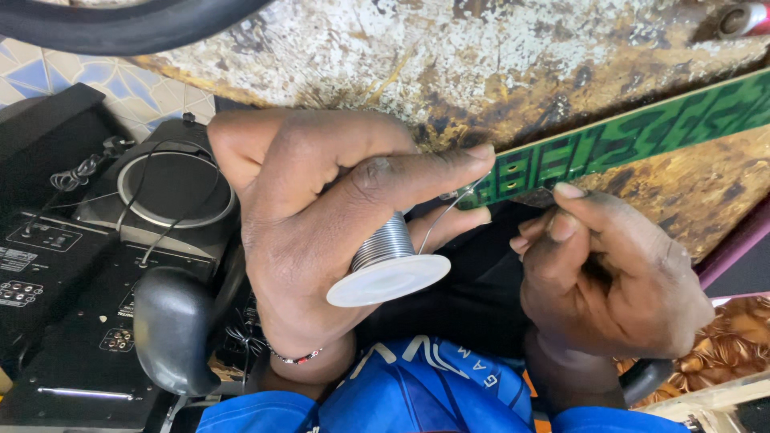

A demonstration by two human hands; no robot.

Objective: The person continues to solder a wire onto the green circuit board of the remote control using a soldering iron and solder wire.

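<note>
My left hand (321, 216) grips a white spool of solder wire (389, 265), and its thumb presses on the near end of a long green circuit board strip (626, 140). A thin strand of solder (449, 210) runs from the spool up to that end of the strip. My right hand (609, 273) is curled just below the strip, fingertips pinched by its lower edge; what it holds is hidden. The strip lies slantwise on a worn, paint-flaked table top (449, 56).
At the left stand black audio units: a speaker with a round grille (172, 188) and panels with sockets (48, 265), with thin cables over them. A black rounded object (172, 329) sits by my left wrist. Blue clothing (401, 393) is below.
</note>
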